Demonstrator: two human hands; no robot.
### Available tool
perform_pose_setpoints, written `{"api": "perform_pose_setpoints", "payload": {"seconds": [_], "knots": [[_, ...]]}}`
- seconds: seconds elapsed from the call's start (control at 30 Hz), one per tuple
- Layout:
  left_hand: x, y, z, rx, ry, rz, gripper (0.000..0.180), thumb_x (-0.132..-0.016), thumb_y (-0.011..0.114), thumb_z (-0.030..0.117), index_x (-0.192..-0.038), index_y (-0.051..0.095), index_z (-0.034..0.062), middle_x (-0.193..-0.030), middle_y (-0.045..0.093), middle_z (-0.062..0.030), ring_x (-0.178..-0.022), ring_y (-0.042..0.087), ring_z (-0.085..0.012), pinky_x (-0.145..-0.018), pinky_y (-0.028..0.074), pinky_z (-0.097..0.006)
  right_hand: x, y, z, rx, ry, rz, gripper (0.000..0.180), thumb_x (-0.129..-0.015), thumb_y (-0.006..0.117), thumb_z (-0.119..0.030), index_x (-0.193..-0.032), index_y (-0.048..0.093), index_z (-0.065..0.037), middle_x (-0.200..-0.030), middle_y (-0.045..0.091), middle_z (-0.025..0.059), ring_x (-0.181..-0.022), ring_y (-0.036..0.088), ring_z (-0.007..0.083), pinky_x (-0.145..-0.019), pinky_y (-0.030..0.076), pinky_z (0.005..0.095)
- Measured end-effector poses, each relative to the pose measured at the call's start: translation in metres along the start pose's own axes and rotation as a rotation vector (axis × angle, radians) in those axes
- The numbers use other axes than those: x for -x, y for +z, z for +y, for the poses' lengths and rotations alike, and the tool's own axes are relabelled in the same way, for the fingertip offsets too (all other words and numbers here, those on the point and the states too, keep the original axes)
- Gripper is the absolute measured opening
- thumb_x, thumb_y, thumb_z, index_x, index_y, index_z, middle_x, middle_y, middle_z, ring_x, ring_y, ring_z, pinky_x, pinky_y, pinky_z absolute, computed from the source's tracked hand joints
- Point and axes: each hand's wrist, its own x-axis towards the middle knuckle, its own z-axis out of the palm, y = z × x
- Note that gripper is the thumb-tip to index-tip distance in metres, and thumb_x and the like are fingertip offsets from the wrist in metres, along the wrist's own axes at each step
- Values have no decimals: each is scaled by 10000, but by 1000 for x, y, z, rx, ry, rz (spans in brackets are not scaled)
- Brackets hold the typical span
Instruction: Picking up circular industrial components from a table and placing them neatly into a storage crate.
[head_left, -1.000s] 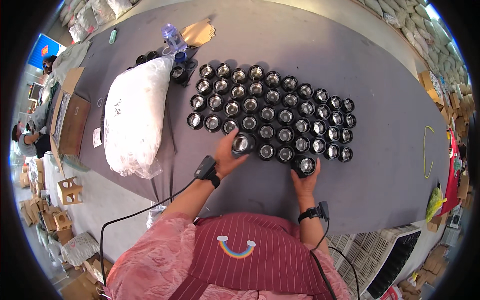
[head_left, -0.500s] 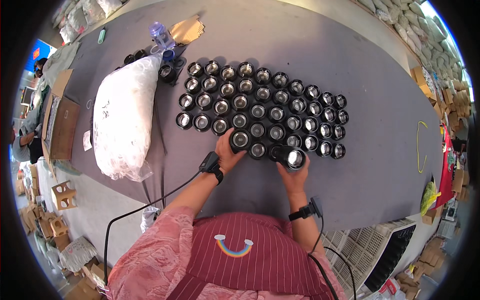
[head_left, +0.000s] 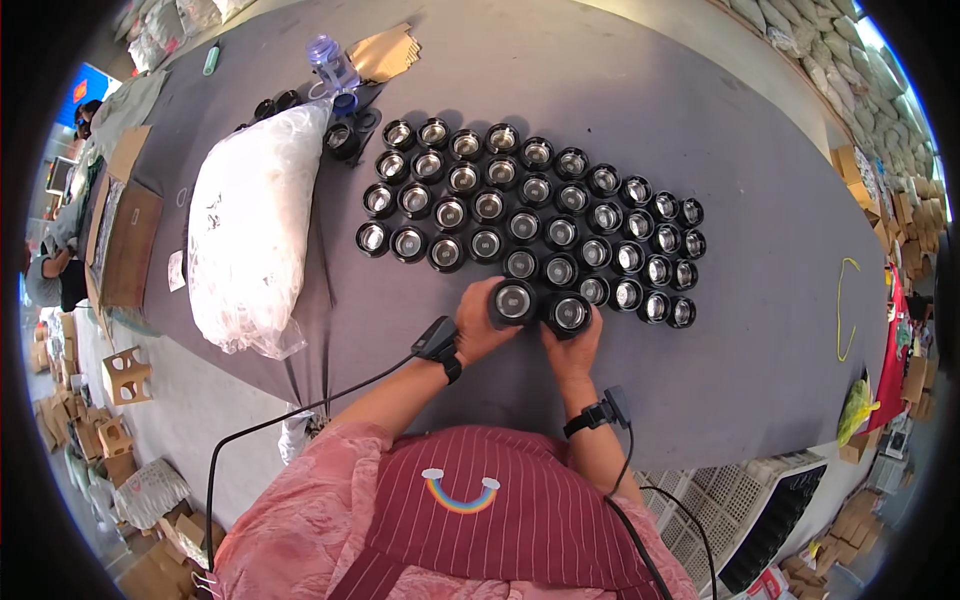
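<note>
Black round cups (head_left: 485, 244) with shiny silver centres stand in several close rows on a grey-covered table. My left hand (head_left: 478, 318) is wrapped round the left side of one black cup (head_left: 513, 301) at the near edge of the group. Close to its right, my right hand (head_left: 572, 350) grips another black cup (head_left: 569, 314) from the near right side. Both held cups show round faces with a pale ring upward, and they nearly touch. The spot in the front row under the left cup is hidden.
A large filled white plastic bag (head_left: 250, 230) lies left of the rows. Behind it are a bluish clear bottle (head_left: 330, 65), loose black parts (head_left: 342, 140) and flat cardboard (head_left: 385, 52). A yellow strap (head_left: 845, 310) lies far right; a plastic crate (head_left: 715, 500) stands at the near right.
My left hand has moved right with its cup. My right hand has shifted slightly left, and its cup, tilted before with silver showing, now has a darker, ringed face up.
</note>
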Motion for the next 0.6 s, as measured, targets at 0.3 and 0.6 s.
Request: {"api": "perform_pose_setpoints", "payload": {"seconds": [0.3, 0.6], "knots": [[3, 21, -6, -9, 31, 17, 716, -572, 864, 102, -1204, 530, 60, -1116, 620, -138, -1031, 593, -360, -894, 480, -431, 3, 0, 0, 57, -7, -27, 786, -642, 847, -193, -1290, 421, -63, -1198, 548, 176, -1120, 553, 388, -938, 467, 452], [34, 21, -6, 79, 89, -42, 776, -536, 873, 96, -1226, 519, 67, -1155, 616, -138, -1109, 578, -351, -950, 448, -440, 26, -32, 5, -34, 70, -120, 773, -647, 856, -179, -1264, 413, -39, -1178, 566, 146, -1097, 581, 319, -938, 469, 407]]}}
